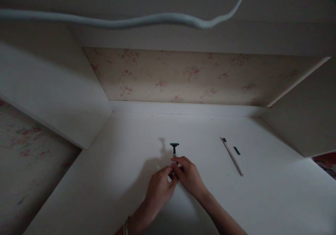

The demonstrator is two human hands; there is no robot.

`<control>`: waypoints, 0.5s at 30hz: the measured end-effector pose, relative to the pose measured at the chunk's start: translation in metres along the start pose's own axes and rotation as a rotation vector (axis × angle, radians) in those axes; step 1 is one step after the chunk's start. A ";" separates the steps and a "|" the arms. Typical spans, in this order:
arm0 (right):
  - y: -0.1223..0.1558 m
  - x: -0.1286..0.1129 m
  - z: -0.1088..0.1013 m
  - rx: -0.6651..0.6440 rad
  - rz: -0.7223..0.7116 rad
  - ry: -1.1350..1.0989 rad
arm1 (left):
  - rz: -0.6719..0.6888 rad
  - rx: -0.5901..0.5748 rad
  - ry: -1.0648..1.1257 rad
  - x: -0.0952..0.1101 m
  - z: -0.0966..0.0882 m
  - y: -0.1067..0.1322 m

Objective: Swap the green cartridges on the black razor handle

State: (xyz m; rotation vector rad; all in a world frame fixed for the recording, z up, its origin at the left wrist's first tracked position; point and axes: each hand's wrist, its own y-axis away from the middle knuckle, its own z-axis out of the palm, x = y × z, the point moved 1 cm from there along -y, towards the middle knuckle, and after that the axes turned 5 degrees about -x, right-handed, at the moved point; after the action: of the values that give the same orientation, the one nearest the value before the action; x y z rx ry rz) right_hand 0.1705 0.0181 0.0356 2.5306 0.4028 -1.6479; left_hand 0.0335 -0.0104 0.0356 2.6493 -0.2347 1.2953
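Note:
A razor (pixel 174 149) stands upright in my fingers above the white desk, its dark head pointing away from me. My right hand (pixel 189 175) pinches the razor's handle just below the neck. Lower on the same handle, the fingers of my left hand (pixel 160 185) are closed, and the two hands touch or nearly touch there. Most of the handle is hidden behind my fingers. To the right on the desk lie a white toothbrush (pixel 232 157) with a dark head and a small dark strip-shaped piece (pixel 236 150).
The white desk (pixel 131 133) ends at a low ledge below a flowered wall panel (pixel 173 76). White side panels rise at the left (pixel 68 88) and right (pixel 301 116). A pale cable (pixel 118 22) hangs across the top of the view.

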 end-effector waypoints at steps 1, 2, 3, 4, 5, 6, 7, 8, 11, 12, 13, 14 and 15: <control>-0.001 -0.001 0.002 -0.009 -0.008 -0.007 | -0.001 0.003 -0.014 -0.001 -0.002 -0.002; -0.002 -0.001 0.003 -0.026 -0.013 -0.019 | -0.001 0.001 -0.026 -0.002 -0.004 -0.003; -0.002 -0.002 0.004 -0.051 -0.021 -0.029 | 0.002 -0.002 -0.036 -0.003 -0.007 -0.005; -0.003 -0.003 0.004 -0.080 -0.033 -0.033 | 0.005 -0.003 -0.046 -0.005 -0.009 -0.007; -0.004 -0.005 0.003 -0.106 -0.049 -0.021 | 0.005 0.001 -0.061 -0.007 -0.013 -0.010; -0.004 -0.005 -0.001 -0.122 -0.065 0.011 | -0.001 0.010 -0.084 -0.010 -0.017 -0.012; -0.005 -0.005 -0.007 -0.120 -0.075 0.060 | -0.014 0.029 -0.117 -0.014 -0.022 -0.015; -0.005 -0.004 -0.015 -0.100 -0.071 0.125 | -0.034 0.051 -0.161 -0.019 -0.028 -0.018; -0.004 0.010 -0.060 0.046 0.052 0.389 | -0.100 0.118 -0.317 -0.038 -0.052 -0.028; -0.003 0.018 -0.079 0.114 0.111 0.512 | -0.131 0.134 -0.377 -0.045 -0.061 -0.032; -0.001 0.026 -0.100 0.175 0.189 0.643 | -0.171 0.147 -0.446 -0.052 -0.071 -0.035; 0.002 0.036 -0.121 0.221 0.287 0.767 | -0.209 0.156 -0.526 -0.058 -0.080 -0.039; 0.006 0.045 -0.141 0.240 0.387 0.879 | -0.249 0.167 -0.614 -0.064 -0.089 -0.043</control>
State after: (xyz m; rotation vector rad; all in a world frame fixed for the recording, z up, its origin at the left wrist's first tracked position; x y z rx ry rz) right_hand 0.3142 0.0508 0.0519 3.1221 -0.2525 -0.4163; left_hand -0.0638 0.0554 0.0342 3.0241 0.1295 0.4212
